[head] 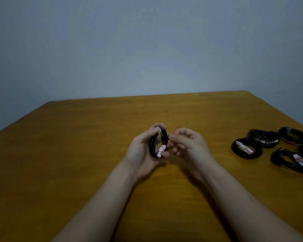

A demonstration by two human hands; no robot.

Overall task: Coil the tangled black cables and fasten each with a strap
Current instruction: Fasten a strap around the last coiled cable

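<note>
While the left hand [143, 151] curls its fingers round an upright coil of black cable [153, 145] over the table's middle, a white-and-red paper strap [161, 151] sits on the coil's lower edge. The right hand [187, 145], fingers curled, meets the coil from three o'clock; whether it pinches anything I cannot tell. Several strapped black coils [246, 148] lie at three o'clock and no loose cable shows, so this looks like the last one. The ochre wooden table [77, 154] meets a plain grey-blue wall [129, 49] at twelve.

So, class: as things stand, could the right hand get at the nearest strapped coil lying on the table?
Probably yes: only bare table lies between the right hand and the strapped coil, and the left hand grips the held coil.
</note>
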